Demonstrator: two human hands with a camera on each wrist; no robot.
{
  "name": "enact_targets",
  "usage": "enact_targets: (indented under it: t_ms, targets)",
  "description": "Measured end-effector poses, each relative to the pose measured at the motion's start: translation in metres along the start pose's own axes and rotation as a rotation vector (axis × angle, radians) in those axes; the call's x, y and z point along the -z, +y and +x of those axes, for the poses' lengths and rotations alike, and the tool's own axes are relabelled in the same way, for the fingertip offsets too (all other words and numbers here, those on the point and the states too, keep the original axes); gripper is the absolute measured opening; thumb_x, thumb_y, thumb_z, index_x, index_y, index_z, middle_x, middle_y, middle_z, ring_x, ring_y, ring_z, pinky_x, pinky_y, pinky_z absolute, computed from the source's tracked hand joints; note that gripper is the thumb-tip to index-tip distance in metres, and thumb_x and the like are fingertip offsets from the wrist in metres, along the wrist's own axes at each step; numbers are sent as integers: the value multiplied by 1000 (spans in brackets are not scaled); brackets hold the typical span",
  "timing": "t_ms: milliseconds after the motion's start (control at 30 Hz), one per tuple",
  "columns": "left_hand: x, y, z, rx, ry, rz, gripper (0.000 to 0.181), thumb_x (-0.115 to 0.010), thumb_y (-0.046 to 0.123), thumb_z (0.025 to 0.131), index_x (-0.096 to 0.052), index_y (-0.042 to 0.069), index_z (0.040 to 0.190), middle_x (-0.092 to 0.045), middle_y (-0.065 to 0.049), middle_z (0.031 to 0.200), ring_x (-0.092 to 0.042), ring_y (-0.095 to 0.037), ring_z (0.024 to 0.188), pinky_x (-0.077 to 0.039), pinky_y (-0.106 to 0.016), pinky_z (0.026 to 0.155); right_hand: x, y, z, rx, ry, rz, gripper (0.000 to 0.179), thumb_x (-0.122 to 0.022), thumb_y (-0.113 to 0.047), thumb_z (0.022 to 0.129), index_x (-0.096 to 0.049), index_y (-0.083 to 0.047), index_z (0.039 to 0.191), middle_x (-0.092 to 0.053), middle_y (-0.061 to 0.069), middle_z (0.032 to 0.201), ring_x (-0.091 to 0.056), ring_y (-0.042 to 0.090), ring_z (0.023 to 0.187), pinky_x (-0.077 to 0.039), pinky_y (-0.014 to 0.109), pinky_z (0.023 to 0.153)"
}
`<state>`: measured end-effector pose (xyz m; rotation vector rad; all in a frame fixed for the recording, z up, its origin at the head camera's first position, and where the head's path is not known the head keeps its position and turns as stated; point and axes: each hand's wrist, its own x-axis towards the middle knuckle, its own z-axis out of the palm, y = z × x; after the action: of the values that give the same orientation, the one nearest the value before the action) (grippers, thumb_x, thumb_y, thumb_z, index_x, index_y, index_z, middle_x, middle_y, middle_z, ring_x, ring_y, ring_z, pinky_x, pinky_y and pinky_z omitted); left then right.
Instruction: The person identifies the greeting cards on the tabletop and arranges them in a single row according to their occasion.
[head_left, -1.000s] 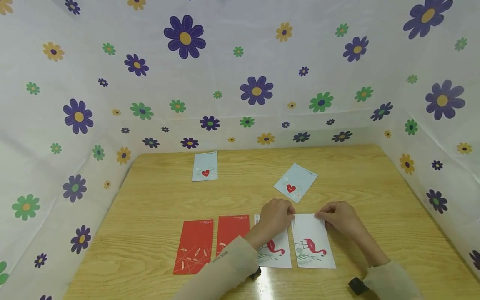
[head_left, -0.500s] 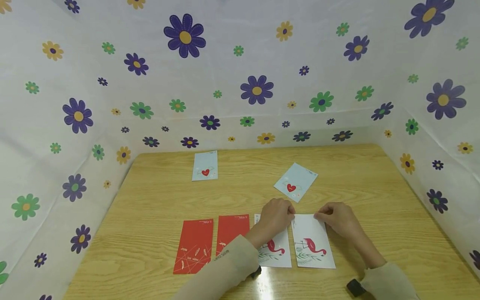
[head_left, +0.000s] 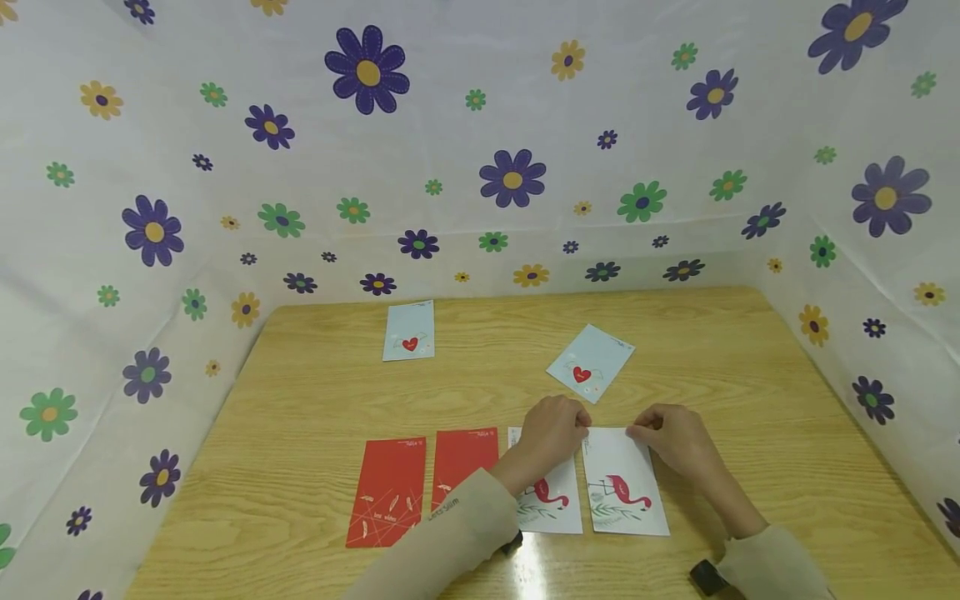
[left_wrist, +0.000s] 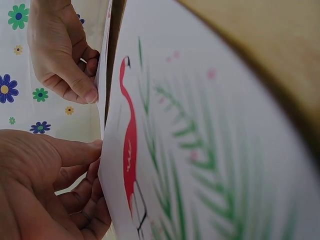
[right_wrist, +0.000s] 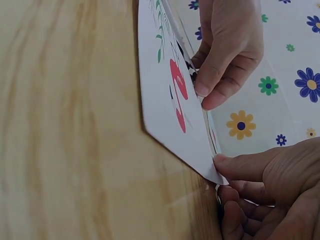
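Two white cards with a red flamingo lie side by side in the head view. My right hand (head_left: 678, 437) pinches the far right corner of the rightmost flamingo card (head_left: 628, 487), thumb on top and fingers curled at the edge, as the right wrist view shows. My left hand (head_left: 549, 429) has its thumb and fingertips at this card's far left corner, pinching there. The left hand and forearm cover part of the other flamingo card (head_left: 551, 504). To the left lie two red cards, one in full view (head_left: 388, 479) and one (head_left: 467, 454) partly under the left sleeve.
Farther back on the wooden table (head_left: 322, 392) lie two pale blue cards with a red heart, one straight (head_left: 409, 325) at left and one turned askew (head_left: 596, 354) beyond my hands. Flower-printed white cloth (head_left: 450, 108) walls the back and both sides.
My right wrist and forearm have shifted slightly to the left. Both hands stay at the rightmost flamingo card's far corners, and the other cards lie as before.
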<state>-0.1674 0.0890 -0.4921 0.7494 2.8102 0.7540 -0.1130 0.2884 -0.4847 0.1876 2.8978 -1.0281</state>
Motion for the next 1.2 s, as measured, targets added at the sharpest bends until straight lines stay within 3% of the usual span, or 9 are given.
enact_targets:
  t_ms: [233, 433, 533, 667, 833, 1000, 1200]
  targets:
    - [0, -1, 0, 0, 1, -5, 4, -80, 17, 92, -81, 18, 95, -72, 8, 90, -58, -6, 80, -47, -19, 71, 0, -1, -1, 3, 11, -2, 17, -78, -13, 92, -73, 2, 97, -67, 5, 84, -55, 21, 76, -44, 28, 62]
    - [6, -4, 3, 41, -2, -60, 7, -78, 18, 94, -81, 16, 100, -73, 8, 94, -59, -7, 81, -49, -21, 73, 3, 3, 3, -11, 6, 28, 23, -75, -18, 95, -72, 4, 102, -69, 9, 88, -57, 21, 77, -47, 29, 61]
    - [12, -8, 8, 6, 39, -56, 9, -77, 16, 94, -81, 14, 102, -73, 5, 93, -60, -8, 81, -49, -21, 72, 5, 5, 7, -25, 1, 52, 25, -73, -18, 97, -71, 5, 105, -68, 10, 89, -57, 21, 76, -48, 28, 59]
    - [21, -13, 19, -61, 87, -48, 11, -77, 14, 94, -79, 11, 105, -72, 1, 95, -64, -12, 87, -51, -22, 74, 9, 7, 15, -2, 19, 65, 32, -71, -19, 98, -67, 10, 112, -69, 17, 96, -61, 25, 80, -51, 28, 61]
    - [31, -18, 36, -101, 102, -86, 23, -73, 14, 98, -74, 7, 119, -72, -5, 113, -65, -17, 104, -53, -25, 87, 17, 6, 29, 27, 55, 64, 44, -67, -21, 101, -60, 16, 125, -67, 27, 107, -64, 33, 90, -54, 33, 68]
    - [34, -25, 54, -70, 94, -133, 35, -67, 17, 102, -65, 6, 136, -66, -7, 128, -60, -20, 119, -51, -30, 101, 26, 1, 47, 37, 69, 56, 52, -64, -22, 102, -53, 19, 133, -63, 33, 117, -63, 43, 103, -56, 46, 78]
    - [32, -29, 75, -25, 73, -126, 46, -66, 20, 103, -57, 5, 145, -56, -11, 148, -51, -25, 138, -42, -35, 113, 30, -7, 69, -3, 48, 22, 62, -60, -26, 104, -44, 21, 141, -53, 41, 134, -55, 54, 121, -52, 60, 93]
